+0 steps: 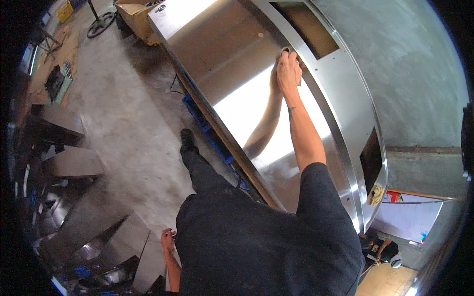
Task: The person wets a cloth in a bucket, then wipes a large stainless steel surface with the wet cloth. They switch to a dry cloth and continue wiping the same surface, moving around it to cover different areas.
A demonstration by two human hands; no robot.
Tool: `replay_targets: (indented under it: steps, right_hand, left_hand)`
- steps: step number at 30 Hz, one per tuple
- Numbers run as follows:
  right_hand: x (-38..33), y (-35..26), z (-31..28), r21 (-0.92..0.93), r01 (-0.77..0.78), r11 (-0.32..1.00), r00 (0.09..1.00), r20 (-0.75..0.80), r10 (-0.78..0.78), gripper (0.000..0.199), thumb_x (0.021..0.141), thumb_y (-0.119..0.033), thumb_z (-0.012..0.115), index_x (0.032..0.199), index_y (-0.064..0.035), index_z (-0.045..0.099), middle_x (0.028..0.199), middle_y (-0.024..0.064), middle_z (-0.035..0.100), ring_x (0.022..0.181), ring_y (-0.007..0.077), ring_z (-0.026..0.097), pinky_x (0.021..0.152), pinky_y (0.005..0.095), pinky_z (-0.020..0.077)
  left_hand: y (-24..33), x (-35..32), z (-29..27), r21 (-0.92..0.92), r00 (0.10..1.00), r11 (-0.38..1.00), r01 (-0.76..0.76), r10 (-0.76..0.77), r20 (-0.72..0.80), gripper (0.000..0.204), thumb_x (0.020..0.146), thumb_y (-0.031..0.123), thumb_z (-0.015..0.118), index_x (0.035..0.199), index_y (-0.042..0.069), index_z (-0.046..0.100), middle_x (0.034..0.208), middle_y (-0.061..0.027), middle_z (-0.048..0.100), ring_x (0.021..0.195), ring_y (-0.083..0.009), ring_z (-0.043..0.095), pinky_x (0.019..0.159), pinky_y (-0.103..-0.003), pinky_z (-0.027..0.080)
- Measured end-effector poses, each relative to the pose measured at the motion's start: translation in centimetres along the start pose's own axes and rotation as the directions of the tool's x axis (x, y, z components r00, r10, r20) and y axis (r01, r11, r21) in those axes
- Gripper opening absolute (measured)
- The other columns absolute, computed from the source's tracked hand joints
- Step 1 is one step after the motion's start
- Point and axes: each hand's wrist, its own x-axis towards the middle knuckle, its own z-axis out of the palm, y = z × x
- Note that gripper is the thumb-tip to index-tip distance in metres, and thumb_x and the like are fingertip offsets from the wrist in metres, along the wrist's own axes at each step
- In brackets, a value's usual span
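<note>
My right hand [290,74] reaches far forward over a large shiny sheet-metal panel [222,44]. Its fingers are closed on a small grey pad [299,80], pressed on the metal near the raised back edge; most of the pad is hidden under the hand. The forearm mirrors in the bright surface. Low on the left, beside my hip, hangs my left hand [169,240], fingers curled in; whatever they may hold is too small to make out.
Along the panel's far side runs a metal upright with rectangular cutouts [306,29]. A yellowish cloth [376,195] lies at its right end. Bent metal parts [74,163] stand on the floor at left. A cardboard box [136,17] is at the top. Another person's hand [382,250] shows at lower right.
</note>
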Motion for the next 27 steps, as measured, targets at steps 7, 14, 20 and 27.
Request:
replay_targets:
  steps: [7,14,20,27]
  right_hand:
    - [11.8,-9.2,6.8,-0.042,0.044,0.998,0.993,-0.107,-0.048,0.011,0.098,-0.008,0.061,0.102,-0.0007,0.067,0.101,0.018,0.062,0.083,0.0343,0.078,0.065,0.0439,0.0659]
    - [6.8,-6.3,4.2,0.04,-0.231,0.972,0.959,0.176,0.221,0.013,0.104,-0.017,0.06,0.114,-0.0134,0.066,0.115,0.018,0.064,0.098,0.0407,0.075,0.077,0.0565,0.0621]
    - [0.8,-3.1,-0.7,-0.164,-0.23,0.959,0.962,0.112,0.25,0.025,0.101,-0.015,0.071,0.124,-0.0053,0.068,0.117,0.0187,0.064,0.086,0.0362,0.078,0.066,0.0435,0.0652]
    - [8.8,-9.0,4.3,-0.109,-0.216,0.97,0.968,0.104,0.227,0.026,0.1,-0.013,0.072,0.121,0.0006,0.067,0.112,0.02,0.062,0.083,0.0341,0.077,0.061,0.0427,0.0633]
  left_hand:
    - [7.9,4.8,-2.3,-0.066,0.988,0.986,-0.155,0.154,-0.019,0.031,0.111,0.018,0.055,0.133,-0.002,0.063,0.111,-0.0126,0.074,0.089,-0.0219,0.072,0.078,-0.035,0.059]
    - [14.7,7.5,-4.8,-0.063,0.994,0.997,-0.039,0.033,-0.103,0.038,0.111,0.029,0.058,0.132,-0.002,0.066,0.115,-0.0123,0.073,0.097,-0.0219,0.07,0.082,-0.037,0.058]
    - [18.0,11.7,-5.6,0.178,1.0,0.984,0.011,-0.009,-0.01,0.041,0.112,0.031,0.057,0.134,-0.002,0.068,0.124,-0.0119,0.072,0.103,-0.023,0.069,0.088,-0.04,0.057]
    - [26.3,17.5,-6.7,0.119,0.999,0.992,-0.045,0.042,0.031,0.041,0.112,0.032,0.058,0.134,-0.002,0.067,0.125,-0.011,0.072,0.105,-0.0227,0.068,0.088,-0.039,0.056]
